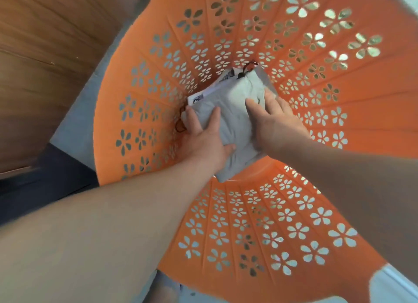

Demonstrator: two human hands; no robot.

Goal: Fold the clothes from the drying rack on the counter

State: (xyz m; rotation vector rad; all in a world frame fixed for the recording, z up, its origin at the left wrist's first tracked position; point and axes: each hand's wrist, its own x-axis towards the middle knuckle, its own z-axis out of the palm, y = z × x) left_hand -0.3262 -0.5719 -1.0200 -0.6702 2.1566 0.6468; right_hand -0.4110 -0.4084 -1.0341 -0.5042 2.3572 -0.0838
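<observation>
A folded pale grey garment (235, 113) lies deep inside a tall orange laundry basket (294, 54) with flower-shaped cut-outs. Under it shows a white folded piece with dark print (199, 98) and a thin red-brown cord (248, 65). Both my arms reach down into the basket. My left hand (203, 137) holds the garment's left side, fingers on top and thumb tucked at its near edge. My right hand (271, 119) lies over the garment's right side, fingers spread forward. The basket's floor is mostly hidden by the clothes and my hands.
A wooden panel (45, 54) stands to the left of the basket. A grey floor strip (74, 126) and a dark surface (45, 185) lie beside the basket's base. The basket walls close in on all sides of my hands.
</observation>
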